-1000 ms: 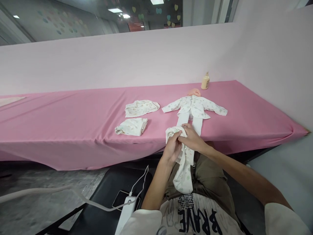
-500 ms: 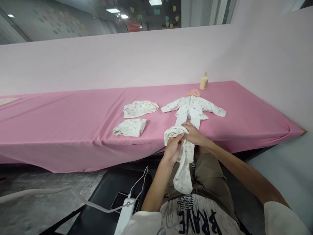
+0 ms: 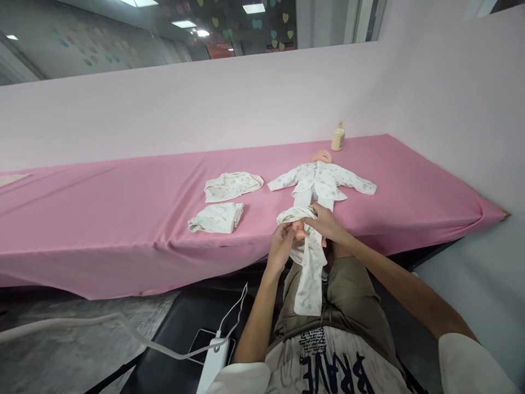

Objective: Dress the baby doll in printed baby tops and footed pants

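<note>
A doll (image 3: 322, 156) lies on its back on the pink-covered table, wearing a white patterned baby jacket (image 3: 324, 180) and white leg coverings (image 3: 303, 198). Its bare foot (image 3: 300, 229) pokes out of bunched cloth at the table's front edge. That cloth is a pair of white patterned baby pants (image 3: 310, 284), whose free leg hangs down over my lap. My left hand (image 3: 281, 241) is closed on the pants beside the foot, fingertips touching or close to the toes. From the right, my right hand (image 3: 326, 223) pinches the gathered fabric above the foot.
Two folded white patterned cloths, one farther back (image 3: 233, 186) and one nearer (image 3: 216, 218), lie left of the doll. A pump bottle (image 3: 338, 137) stands near the wall. Left of my lap, a white power bank (image 3: 214, 361) with cable and a phone (image 3: 200, 345) rest on a black seat.
The doll's foot has come into view through the gathered pants. My left hand has shifted slightly left, apart from the right hand. The hanging pants leg has risen a little.
</note>
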A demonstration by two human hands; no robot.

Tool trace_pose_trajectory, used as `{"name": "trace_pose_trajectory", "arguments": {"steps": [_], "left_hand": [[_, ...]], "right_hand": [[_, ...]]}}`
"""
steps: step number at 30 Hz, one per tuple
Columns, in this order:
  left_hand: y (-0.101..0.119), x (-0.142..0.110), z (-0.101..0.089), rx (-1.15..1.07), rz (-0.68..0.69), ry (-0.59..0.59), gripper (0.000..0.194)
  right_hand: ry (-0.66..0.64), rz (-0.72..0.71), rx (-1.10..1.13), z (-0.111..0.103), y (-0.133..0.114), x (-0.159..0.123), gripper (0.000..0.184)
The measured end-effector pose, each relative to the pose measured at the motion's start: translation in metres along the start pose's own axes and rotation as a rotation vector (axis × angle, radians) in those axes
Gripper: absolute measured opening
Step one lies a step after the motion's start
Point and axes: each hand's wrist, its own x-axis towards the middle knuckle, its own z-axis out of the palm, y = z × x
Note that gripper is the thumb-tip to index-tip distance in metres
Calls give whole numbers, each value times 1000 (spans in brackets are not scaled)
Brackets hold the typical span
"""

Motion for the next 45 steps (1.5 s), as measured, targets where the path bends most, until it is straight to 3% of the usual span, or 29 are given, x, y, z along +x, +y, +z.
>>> {"name": "trace_pose_trajectory", "arguments": {"steps": [4, 7, 14, 18, 22, 27, 33, 38, 40, 41, 45], "left_hand": [[-4, 15, 5, -59, -10, 109, 41], [-4, 17, 8, -75, -12, 104, 40], [2, 9, 2, 132, 58, 126, 44], [13, 5, -4, 276, 78, 13, 51], [20, 3, -11, 445, 99, 22, 59], [20, 3, -14, 632, 163, -47, 51], [33, -12, -12, 864, 222, -88, 22], [69, -14, 8, 713, 409, 90, 19], [83, -1, 22, 570, 465, -8, 18], [89, 7, 28, 530, 418, -103, 20], [100, 43, 39, 442, 40, -412, 41]], "right_hand": [[-237, -82, 56, -9, 6, -3, 40], [-339, -153, 90, -17, 11, -8, 44], [-218, -207, -11, -26, 17, -16, 17], [-280, -131, 257, -32, 22, -12, 27], [-159, -91, 480, -39, 17, -1, 29], [-32, -110, 483, -44, 1, 8, 23], [-93, -172, 498, -41, -5, 8, 17], [-142, -213, 446, -40, -12, 9, 16], [-116, -278, 414, -39, -16, 10, 14], [-79, -309, 388, -38, -19, 11, 11], [84, -347, 309, -35, -26, 12, 6]]}}
